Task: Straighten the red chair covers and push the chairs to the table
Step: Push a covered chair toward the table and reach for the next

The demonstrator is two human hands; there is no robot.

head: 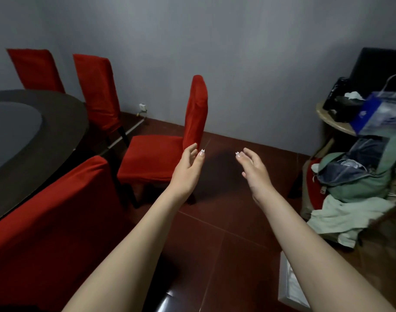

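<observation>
1. The left hand (188, 167) and the right hand (253, 168) are held out in the air with palms turned toward each other. Their fingers are loosely straight, and neither has hold of anything.
2. The left fingertips (192, 148) overlap the bottom of a backrest in the view; whether they touch it cannot be told. The right hand hangs apart from it over the dark red tiled floor (226, 221).
3. That backrest belongs to the side-on chair (152, 158), at 11 o'clock from the left hand. A strip of floor lies between its seat front and the table (57, 122).
4. Its red cover (195, 109) wraps the seat and back. The backrest is seen nearly edge-on, its long axis upright and leaning slightly toward 1 o'clock. The seat runs out toward 9 o'clock, facing the table.
5. At 8 o'clock, the nearest chair (46, 210) shows its covered back close against the table rim.
6. At 10 and 11 o'clock, the far-left chair (35, 70) and the second far chair (95, 91) stand at the far rim, by the grey wall (248, 52).
7. The table is round and dark, with a glass turntable (10, 136) on it.
8. At 3 o'clock from the right hand are a green backpack (361, 176) and a pale cloth (345, 219). Above them, a side table (334, 124) carries a blue bag (370, 113).
9. At 5 o'clock, a white flat box (291, 287) lies on the floor.
</observation>
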